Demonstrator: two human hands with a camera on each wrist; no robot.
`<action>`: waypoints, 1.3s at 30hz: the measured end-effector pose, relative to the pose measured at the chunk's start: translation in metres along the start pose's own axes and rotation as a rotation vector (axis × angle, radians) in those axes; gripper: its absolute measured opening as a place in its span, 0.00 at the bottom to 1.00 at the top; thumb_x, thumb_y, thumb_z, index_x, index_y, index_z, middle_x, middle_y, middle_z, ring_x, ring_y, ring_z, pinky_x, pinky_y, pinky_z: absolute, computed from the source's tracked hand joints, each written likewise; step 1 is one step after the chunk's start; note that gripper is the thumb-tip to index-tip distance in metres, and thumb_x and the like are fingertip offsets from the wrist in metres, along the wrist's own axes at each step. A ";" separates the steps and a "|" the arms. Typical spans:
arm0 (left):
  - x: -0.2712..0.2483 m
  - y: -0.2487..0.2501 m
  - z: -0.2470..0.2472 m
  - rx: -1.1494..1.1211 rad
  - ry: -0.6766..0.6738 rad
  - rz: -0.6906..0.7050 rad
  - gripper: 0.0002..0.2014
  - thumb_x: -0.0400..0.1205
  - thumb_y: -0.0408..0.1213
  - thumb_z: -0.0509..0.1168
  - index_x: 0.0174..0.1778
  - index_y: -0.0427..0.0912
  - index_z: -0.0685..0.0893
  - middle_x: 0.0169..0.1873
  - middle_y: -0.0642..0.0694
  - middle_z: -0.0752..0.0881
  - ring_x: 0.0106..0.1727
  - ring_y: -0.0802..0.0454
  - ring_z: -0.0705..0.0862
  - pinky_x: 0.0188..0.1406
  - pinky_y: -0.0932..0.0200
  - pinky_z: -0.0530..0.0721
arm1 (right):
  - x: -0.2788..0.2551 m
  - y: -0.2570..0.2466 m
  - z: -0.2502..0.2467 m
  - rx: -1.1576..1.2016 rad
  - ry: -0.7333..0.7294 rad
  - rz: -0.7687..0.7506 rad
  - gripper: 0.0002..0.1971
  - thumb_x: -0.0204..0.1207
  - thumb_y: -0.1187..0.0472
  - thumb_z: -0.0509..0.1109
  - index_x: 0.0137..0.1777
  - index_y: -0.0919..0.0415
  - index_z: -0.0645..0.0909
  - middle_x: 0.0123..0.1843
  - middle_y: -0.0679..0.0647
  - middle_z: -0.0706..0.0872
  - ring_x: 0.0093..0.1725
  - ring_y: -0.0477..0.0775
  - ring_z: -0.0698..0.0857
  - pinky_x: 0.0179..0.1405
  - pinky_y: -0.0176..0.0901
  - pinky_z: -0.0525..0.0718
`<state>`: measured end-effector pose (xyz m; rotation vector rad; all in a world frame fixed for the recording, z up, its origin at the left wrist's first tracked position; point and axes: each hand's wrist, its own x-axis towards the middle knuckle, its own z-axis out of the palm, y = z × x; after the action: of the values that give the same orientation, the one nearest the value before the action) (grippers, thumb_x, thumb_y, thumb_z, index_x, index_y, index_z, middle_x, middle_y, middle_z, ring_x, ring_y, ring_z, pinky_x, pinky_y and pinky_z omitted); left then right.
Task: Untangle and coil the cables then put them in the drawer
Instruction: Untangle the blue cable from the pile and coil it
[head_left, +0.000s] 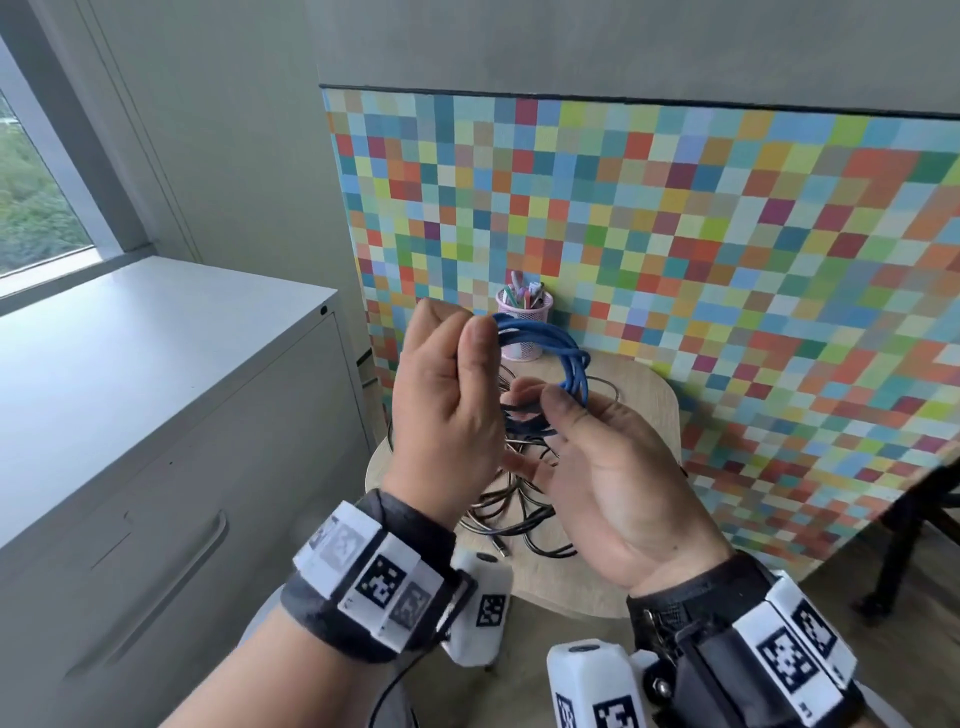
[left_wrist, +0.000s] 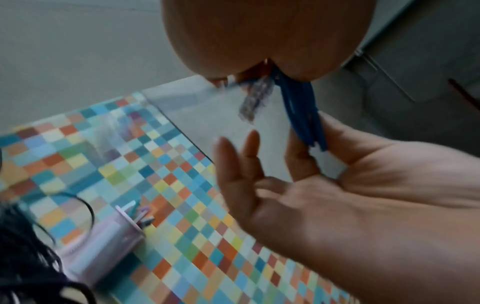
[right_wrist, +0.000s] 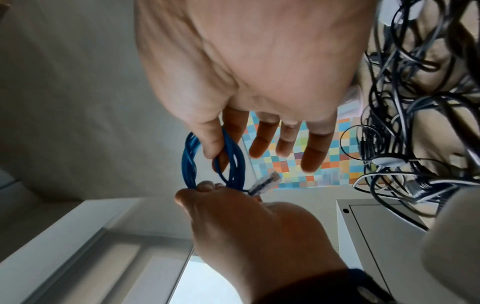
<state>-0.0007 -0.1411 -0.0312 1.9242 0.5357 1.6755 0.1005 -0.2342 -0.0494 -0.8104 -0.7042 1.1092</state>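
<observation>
A blue network cable (head_left: 561, 353), wound into a small coil, hangs in the air between both hands above the table. My left hand (head_left: 467, 332) pinches the coil's upper left side, and the clear plug (right_wrist: 265, 183) sticks out beside its fingers. My right hand (head_left: 540, 400) pinches the coil's lower side between thumb and forefinger (right_wrist: 210, 148); its other fingers are spread and straight. A tangle of black and grey cables (head_left: 519, 504) lies on the small wooden table (head_left: 649, 405) beneath the hands. The grey cabinet's drawer (head_left: 156, 545) at my left is closed.
A pink mesh pen cup (head_left: 522, 317) stands at the table's back edge against a multicoloured checked panel (head_left: 727, 260). The cabinet top (head_left: 130, 353) runs under a window. A dark chair leg (head_left: 904, 545) stands on the floor at the right.
</observation>
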 end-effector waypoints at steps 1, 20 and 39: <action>0.003 -0.004 -0.001 0.009 -0.025 -0.002 0.23 0.93 0.49 0.50 0.32 0.45 0.72 0.33 0.53 0.71 0.42 0.50 0.72 0.43 0.59 0.70 | 0.000 0.001 -0.001 0.021 -0.031 0.016 0.09 0.79 0.57 0.74 0.52 0.63 0.88 0.61 0.59 0.87 0.65 0.60 0.82 0.63 0.64 0.80; -0.001 -0.018 -0.007 0.150 -0.081 0.073 0.19 0.92 0.51 0.53 0.35 0.48 0.66 0.27 0.59 0.64 0.28 0.61 0.64 0.28 0.60 0.65 | 0.003 -0.001 -0.012 -0.344 0.058 -0.031 0.16 0.82 0.71 0.72 0.64 0.52 0.87 0.38 0.58 0.83 0.29 0.58 0.76 0.20 0.43 0.74; 0.002 -0.023 -0.003 -0.048 0.035 -0.251 0.21 0.93 0.49 0.54 0.35 0.42 0.71 0.27 0.57 0.69 0.29 0.57 0.67 0.29 0.56 0.67 | -0.005 0.006 -0.034 -0.330 0.095 -0.016 0.11 0.80 0.71 0.72 0.46 0.55 0.93 0.37 0.62 0.88 0.27 0.51 0.76 0.19 0.39 0.73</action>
<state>-0.0027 -0.1218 -0.0439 1.7178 0.7128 1.5487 0.1238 -0.2448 -0.0724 -1.1280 -0.8240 0.9455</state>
